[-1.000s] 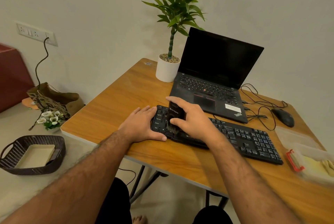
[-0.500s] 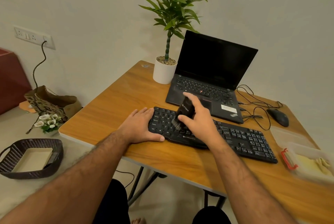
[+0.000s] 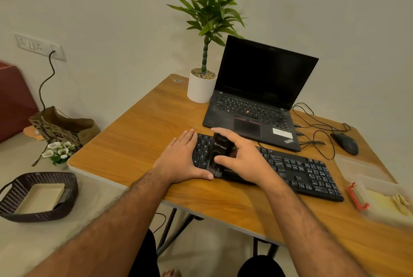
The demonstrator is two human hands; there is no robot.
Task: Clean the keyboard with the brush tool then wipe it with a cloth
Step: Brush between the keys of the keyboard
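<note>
1. While my right hand [image 3: 243, 160] curls round the black block-shaped plastic brush tool [image 3: 220, 150], thumb on its near side and fingers over the top, its dark bristles [image 3: 214, 171] sit at the near edge of the keys, left end.
2. My left hand [image 3: 181, 158] lies flat, fingers straight, pressing the left end of the black full-size plastic keyboard [image 3: 299, 171] to steady it; it holds nothing.
3. Keyboard lies across the middle of the wood-grain table [image 3: 134, 138], just in front of the open black laptop [image 3: 257, 102].
4. Progress, my judgement: brushing step is underway, left block of keys only. Middle keys and number pad on the right look untouched by the brush so far; can't tell dust level, too small.
5. Wiping step not started: pale yellow cloth [image 3: 400, 200] sits in the clear plastic container with the red clip [image 3: 359, 196] at the table's right edge, well apart from both hands.
6. Left: finish brushing rightward, put brush down, get cloth, wipe.
</note>
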